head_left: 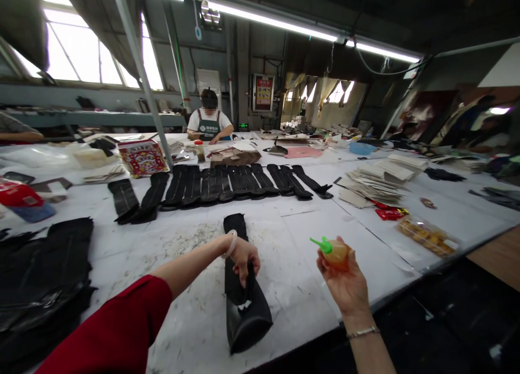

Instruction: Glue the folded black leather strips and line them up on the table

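Note:
On the white table just ahead of me lies a black leather boot upper (248, 329), its long shaft pointing away. My left hand (245, 256) is closed on a dark fold or flap at its middle; a small whitish patch shows just below my fingers. To the right, my right hand (348, 288) is raised over the table, fingers wrapped round a soft squeeze bottle (338, 256) of amber liquid. The bottle's green nozzle (323, 244) points left towards the boot upper, apart from it.
Similar black uppers (219, 185) lie in a row beyond, and a dark pile (44, 276) sits at left. Stacked pale sheets (374, 181), a plastic food box (426, 236) and red packets (390, 212) are to the right. A metal post (146, 86) rises near a person in an apron (209, 126).

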Demonstrator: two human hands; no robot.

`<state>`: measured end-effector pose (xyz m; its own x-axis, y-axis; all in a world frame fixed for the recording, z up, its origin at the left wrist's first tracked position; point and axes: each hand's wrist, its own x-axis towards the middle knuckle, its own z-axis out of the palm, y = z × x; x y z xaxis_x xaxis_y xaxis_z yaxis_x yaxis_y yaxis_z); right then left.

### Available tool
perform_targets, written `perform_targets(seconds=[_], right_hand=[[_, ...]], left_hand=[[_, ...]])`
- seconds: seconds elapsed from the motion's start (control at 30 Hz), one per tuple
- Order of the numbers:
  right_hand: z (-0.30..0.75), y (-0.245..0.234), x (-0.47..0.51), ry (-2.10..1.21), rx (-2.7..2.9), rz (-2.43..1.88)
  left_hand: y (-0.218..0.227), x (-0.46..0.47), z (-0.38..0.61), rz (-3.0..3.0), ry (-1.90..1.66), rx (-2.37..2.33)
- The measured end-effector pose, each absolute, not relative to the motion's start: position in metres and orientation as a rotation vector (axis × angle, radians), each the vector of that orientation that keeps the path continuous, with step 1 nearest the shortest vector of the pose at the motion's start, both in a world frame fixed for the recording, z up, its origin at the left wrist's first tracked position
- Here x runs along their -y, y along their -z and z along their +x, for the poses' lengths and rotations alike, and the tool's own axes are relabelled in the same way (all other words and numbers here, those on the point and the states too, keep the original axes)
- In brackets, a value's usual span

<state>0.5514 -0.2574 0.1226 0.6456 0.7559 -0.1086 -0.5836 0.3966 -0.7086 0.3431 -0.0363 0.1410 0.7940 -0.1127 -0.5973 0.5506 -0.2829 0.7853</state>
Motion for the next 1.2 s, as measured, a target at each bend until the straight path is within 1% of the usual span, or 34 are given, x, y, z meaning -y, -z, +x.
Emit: perform_targets(seconds=[0.17, 0.27, 0.33, 0.43, 0.6, 0.73, 0.8, 0.87, 0.97, 1.03, 1.2], right_hand=[[0.529, -0.120, 0.256, -0.930, 0.375, -0.911], [0.518, -0.126, 0.250, -0.965, 0.517, -0.967], [0.513, -0.133, 0.246, -0.979, 0.606, -1.003], [0.508, -0.142, 0.240, -0.945, 0.707, -1.048], [0.510, -0.146, 0.230, -0.885, 0.846, -1.102], [0.513, -0.146, 0.224, -0.896, 0.950, -1.117], [0.513, -0.149, 0.221, -0.902, 0.988, -1.126], [0.512, -0.154, 0.218, -0.896, 1.025, -1.141], [0.511, -0.163, 0.213, -0.895, 1.073, -1.147], [0.511, -0.167, 0.209, -0.919, 1.089, -1.134], [0.515, -0.170, 0.197, -1.012, 1.118, -1.096]], left_hand=[[-0.139, 0.035, 0.339, 1.552, 0.453, -0.594], [-0.135, 0.031, 0.337, 1.395, 0.250, -0.721], [-0.132, 0.028, 0.336, 1.287, 0.206, -0.760], [-0.128, 0.024, 0.336, 1.265, 0.300, -0.712], [-0.123, 0.021, 0.337, 1.387, 0.270, -0.587], [-0.132, 0.026, 0.340, 1.593, 0.519, -0.349], [-0.139, 0.029, 0.342, 1.644, 0.588, -0.291], [-0.143, 0.032, 0.342, 1.667, 0.598, -0.271], [-0.143, 0.032, 0.342, 1.684, 0.508, -0.277], [-0.142, 0.031, 0.342, 1.707, 0.530, -0.247], [-0.144, 0.029, 0.348, 1.773, 0.846, -0.056]])
